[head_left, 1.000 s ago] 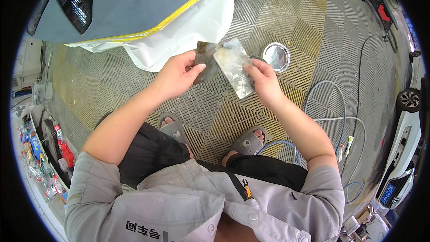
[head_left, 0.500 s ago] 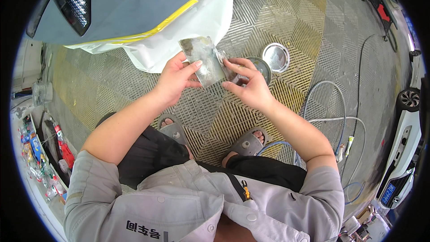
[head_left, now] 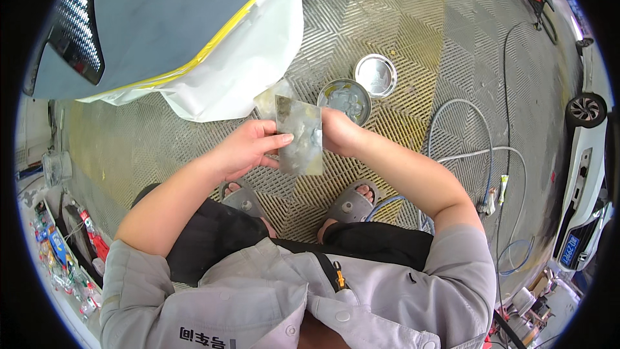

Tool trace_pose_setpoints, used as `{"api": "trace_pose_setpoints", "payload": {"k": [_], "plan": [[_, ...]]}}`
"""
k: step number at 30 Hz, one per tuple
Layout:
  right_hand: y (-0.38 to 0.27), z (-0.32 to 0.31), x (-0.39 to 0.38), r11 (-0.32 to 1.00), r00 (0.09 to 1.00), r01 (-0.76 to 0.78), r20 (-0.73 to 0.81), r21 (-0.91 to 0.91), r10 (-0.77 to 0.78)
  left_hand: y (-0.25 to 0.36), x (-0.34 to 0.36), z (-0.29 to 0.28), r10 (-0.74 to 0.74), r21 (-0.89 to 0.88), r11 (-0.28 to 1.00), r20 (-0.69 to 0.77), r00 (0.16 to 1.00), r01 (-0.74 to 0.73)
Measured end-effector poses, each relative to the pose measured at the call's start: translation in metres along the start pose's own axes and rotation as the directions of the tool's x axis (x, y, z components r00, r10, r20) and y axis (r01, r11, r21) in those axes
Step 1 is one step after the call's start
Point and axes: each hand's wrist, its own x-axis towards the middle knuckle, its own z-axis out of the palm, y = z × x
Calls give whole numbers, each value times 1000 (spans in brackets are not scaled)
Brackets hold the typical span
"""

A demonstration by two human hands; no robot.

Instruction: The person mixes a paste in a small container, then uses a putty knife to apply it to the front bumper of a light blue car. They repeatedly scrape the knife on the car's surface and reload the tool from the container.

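Note:
My left hand (head_left: 248, 148) is closed on a flat rectangular putty board (head_left: 299, 145) smeared with grey-white filler, its thumb on the upper face. Close behind the board's right edge is my right hand (head_left: 339, 132), its fingers largely hidden by the board. A pale, translucent putty scraper (head_left: 271, 95) sticks out behind the board's upper left corner; its held end is covered. Just beyond my right hand stands an open tin (head_left: 344, 103) with greyish paste in it. A round silver lid (head_left: 375, 76) lies beside the tin.
At upper left is a car's grey panel (head_left: 174, 19), edged with yellow tape and white masking sheet (head_left: 219, 84). Hoses (head_left: 471, 106) curl over the grated floor on the right. A white car (head_left: 584, 174) stands far right; bottles (head_left: 61, 258) fill a container at left.
The board has come nearer my body and is turned more upright. My right hand has moved the scraper from the board's right side to behind it. The view has shifted.

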Motion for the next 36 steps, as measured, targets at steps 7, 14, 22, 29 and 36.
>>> {"api": "trace_pose_setpoints", "payload": {"k": [7,14,22,29,36], "plan": [[-47,-166,25,797,680,158,-521,-584,-516,4,-6,-15,80,49,996,-114,990,-75],[-72,-327,0,746,415,-163,-731,-645,-541,7,-21,-15,62,27,998,-206,977,-58],[-78,-312,15,821,590,-98,-697,-562,-407,7,-23,-12,84,-5,996,-191,978,-87],[-92,-312,-7,981,556,-6,-816,-194,-158,8,-19,-13,59,4,998,-197,979,-60],[-91,-263,-24,936,758,62,-594,-345,-269,10,-8,-15,92,57,995,-182,979,-83]]}}
